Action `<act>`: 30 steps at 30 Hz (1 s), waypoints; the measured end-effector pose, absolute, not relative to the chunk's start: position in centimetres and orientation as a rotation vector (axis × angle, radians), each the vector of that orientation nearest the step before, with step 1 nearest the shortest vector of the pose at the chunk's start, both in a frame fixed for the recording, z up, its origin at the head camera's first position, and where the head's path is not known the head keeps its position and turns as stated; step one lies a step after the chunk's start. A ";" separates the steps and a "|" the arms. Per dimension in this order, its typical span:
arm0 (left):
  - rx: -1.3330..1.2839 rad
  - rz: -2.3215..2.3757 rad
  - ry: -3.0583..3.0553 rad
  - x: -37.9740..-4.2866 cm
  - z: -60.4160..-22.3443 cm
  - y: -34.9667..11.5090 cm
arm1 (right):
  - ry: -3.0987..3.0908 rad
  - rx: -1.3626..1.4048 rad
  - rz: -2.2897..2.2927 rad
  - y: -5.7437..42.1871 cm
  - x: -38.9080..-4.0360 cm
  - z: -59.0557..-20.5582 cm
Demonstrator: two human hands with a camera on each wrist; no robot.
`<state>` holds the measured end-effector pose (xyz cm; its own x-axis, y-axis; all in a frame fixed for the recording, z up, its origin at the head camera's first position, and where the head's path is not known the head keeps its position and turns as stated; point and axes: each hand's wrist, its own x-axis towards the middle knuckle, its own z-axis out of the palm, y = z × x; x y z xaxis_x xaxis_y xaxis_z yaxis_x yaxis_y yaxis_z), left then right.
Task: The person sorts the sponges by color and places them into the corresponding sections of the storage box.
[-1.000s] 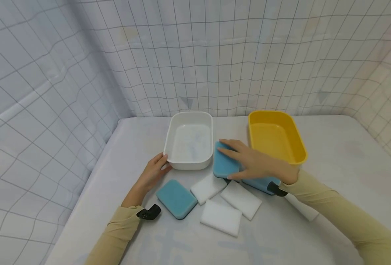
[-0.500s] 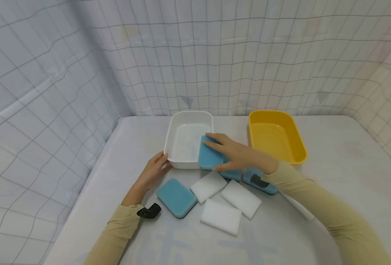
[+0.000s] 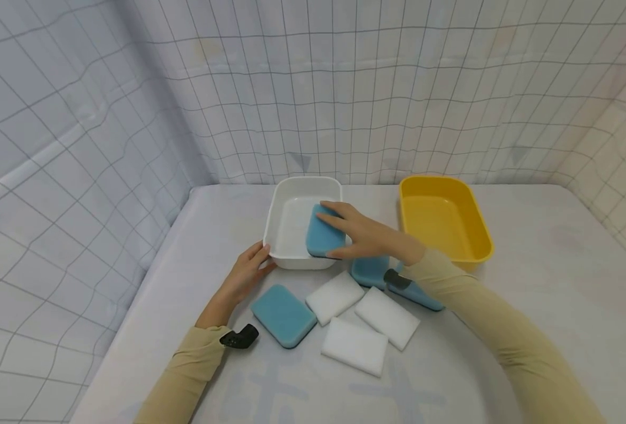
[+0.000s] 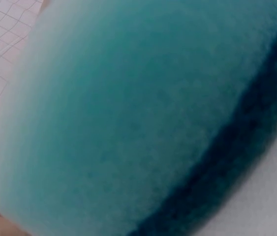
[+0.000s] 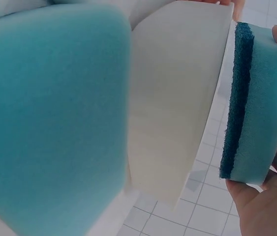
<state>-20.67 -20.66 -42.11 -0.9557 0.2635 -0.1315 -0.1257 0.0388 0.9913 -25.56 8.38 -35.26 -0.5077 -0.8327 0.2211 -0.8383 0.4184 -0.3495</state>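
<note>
A blue sponge [image 3: 323,231] with a dark scouring layer is gripped by my right hand [image 3: 366,232] between thumb and fingers. It hangs over the front right part of a white basin [image 3: 302,263], scouring side down. The right wrist view shows this sponge [image 5: 263,105] held by its edges, beside the basin's wall [image 5: 177,98]. My left hand [image 3: 245,275] holds the basin's front left corner, thumb at the rim and fingers lower on the wall. Another blue sponge [image 3: 283,316] lies beside my left wrist and fills most of the left wrist view.
Two more blue sponges [image 3: 370,271] lie under my right forearm, partly hidden. Three white sponge pads [image 3: 355,346] lie on the table in front of the basin. A yellow basin [image 3: 442,224] stands at the back right. Grid-patterned curtains [image 3: 313,88] enclose the table.
My right hand has carried the blue sponge leftward and away from me, from beside the white basin to over it. The left hand has stayed at the basin's corner.
</note>
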 end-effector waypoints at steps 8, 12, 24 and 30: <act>0.151 1.985 2.051 -20.7 -42.1 -20.6 | -2.676 1.487 0.677 7.5 -26.3 -35.5; 0.154 1.973 2.054 -20.7 -42.2 -20.7 | -2.699 1.472 0.679 7.0 -26.7 -35.8; 0.151 1.981 2.067 -20.5 -42.3 -20.7 | -2.731 1.460 0.675 6.1 -27.4 -36.0; 0.156 1.995 2.051 -20.6 -42.3 -20.8 | -2.678 1.503 0.685 5.9 -27.6 -36.6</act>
